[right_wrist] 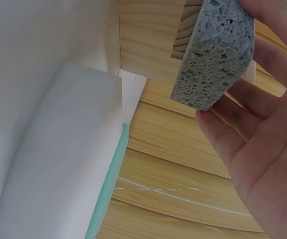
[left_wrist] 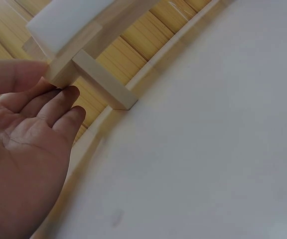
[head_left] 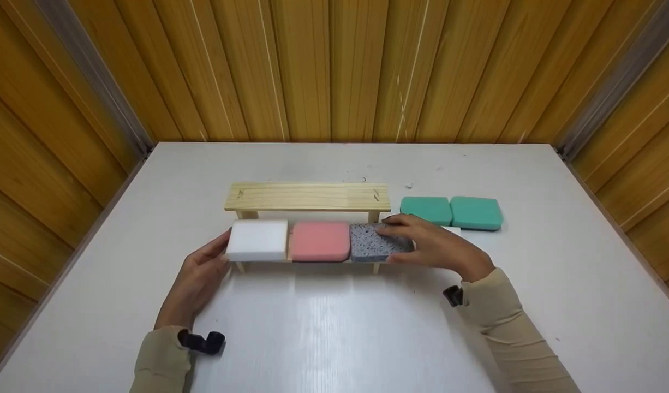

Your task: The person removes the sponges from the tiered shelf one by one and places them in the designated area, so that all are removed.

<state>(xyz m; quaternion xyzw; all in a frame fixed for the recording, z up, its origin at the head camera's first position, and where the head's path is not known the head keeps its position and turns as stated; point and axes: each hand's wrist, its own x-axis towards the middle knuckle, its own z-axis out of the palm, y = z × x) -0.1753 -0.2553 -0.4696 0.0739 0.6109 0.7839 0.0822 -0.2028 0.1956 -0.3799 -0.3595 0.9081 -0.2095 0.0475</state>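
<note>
A small two-tier wooden rack (head_left: 307, 197) stands on the white table. A white sponge (head_left: 257, 240), a pink sponge (head_left: 320, 240) and a grey speckled sponge (head_left: 367, 243) sit in a row along its lower front plank. At the left end of that plank, beside the white sponge, my left hand (head_left: 201, 278) pinches the wood (left_wrist: 66, 69), its thumb and fingertips at the plank's end. My right hand (head_left: 435, 243) grips the grey sponge (right_wrist: 215, 55) from the right, fingers at its far side and thumb at the near edge. The upper plank holds nothing.
Two green sponges (head_left: 426, 210) lie side by side on the table, right of the rack. Partly hidden under my right hand is another white block (right_wrist: 59, 154) on the table. Yellow wood-look panels (head_left: 307, 71) rise behind the table's far edge.
</note>
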